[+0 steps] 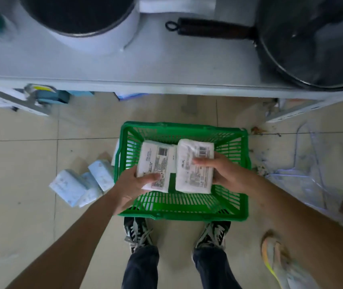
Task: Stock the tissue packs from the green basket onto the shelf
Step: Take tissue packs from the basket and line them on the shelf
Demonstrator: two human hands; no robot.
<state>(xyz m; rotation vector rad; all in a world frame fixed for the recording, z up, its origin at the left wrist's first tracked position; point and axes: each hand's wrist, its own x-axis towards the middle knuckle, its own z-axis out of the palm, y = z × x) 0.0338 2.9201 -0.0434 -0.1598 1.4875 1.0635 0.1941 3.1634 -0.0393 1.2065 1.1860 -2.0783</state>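
Note:
A green plastic basket (pixel 235 213) stands on the tiled floor in front of my feet. My left hand (pixel 133 186) grips a white tissue pack (pixel 156 161) with a printed label, held over the basket's left half. My right hand (pixel 222 174) grips a second white tissue pack (pixel 189 170) beside it, over the right half. Both packs lie flat, label side up, side by side. The grey shelf (pixel 166 65) runs across the top of the view, above the basket.
On the shelf sit a white pot (pixel 95 36) and a dark pan (pixel 312 49) with a long handle. Light-blue tissue packs (pixel 81 184) lie on the floor left of the basket. Another person's shoe (pixel 279 257) and clear plastic wrap (pixel 304 174) are at right.

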